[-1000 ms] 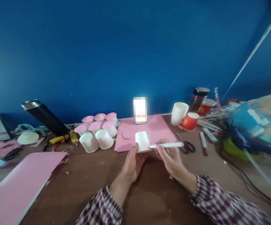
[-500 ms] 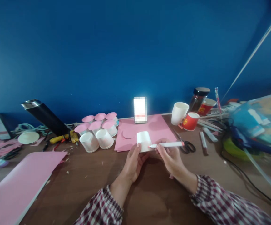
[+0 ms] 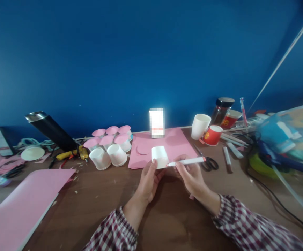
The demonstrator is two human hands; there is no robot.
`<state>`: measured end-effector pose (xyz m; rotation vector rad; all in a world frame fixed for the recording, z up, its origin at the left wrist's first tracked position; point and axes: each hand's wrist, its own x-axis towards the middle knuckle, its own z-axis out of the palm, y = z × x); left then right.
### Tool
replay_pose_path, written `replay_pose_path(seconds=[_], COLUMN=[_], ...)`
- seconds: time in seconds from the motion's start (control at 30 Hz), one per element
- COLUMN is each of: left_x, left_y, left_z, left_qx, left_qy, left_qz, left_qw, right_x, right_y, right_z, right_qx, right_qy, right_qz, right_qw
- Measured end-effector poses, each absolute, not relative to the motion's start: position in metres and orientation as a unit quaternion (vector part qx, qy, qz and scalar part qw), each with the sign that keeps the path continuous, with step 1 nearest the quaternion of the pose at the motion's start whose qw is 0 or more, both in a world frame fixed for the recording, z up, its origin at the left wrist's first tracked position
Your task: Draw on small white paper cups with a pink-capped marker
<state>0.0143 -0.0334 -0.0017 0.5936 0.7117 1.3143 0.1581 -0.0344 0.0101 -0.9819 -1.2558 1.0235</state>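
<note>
My left hand is closed on a white paper cup, thumb on its near side, held above the brown table. Between the fingers of my right hand is a white marker with a pinkish-orange tip. That tip points left at the lower right edge of the cup; whether it touches, I cannot tell. Behind the cup lie pink paper sheets, with a cut pink circle on top. To the left stand several white paper cups, most of them topped with pink discs.
Black-handled scissors lie right of my right hand. Beyond them are a red paper cup, a white cup and a dark jar. On the left are a black flask, a yellow glue gun and pink card.
The white cup has shifted slightly left and turned a little in my left hand. The marker's tip is now at the cup's edge instead of over its side.
</note>
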Motion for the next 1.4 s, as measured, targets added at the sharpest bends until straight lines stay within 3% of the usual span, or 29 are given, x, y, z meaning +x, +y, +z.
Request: replay_pose_path(seconds=[0.8,1.4], left_x=[0.019,0.018], left_y=[-0.037,-0.035], left_z=[0.004,0.000], left_qx=[0.315,0.309], left_qy=[0.334,0.329], left_qz=[0.572,0.589], left_qw=[0.680,0.670], right_x=[0.159,0.159], right_y=[-0.039,-0.042], right_z=[0.017,0.016], right_qx=[-0.437,-0.411], right_qy=[-0.579,-0.590], right_qz=[0.385,0.416], right_qw=[0.571,0.556])
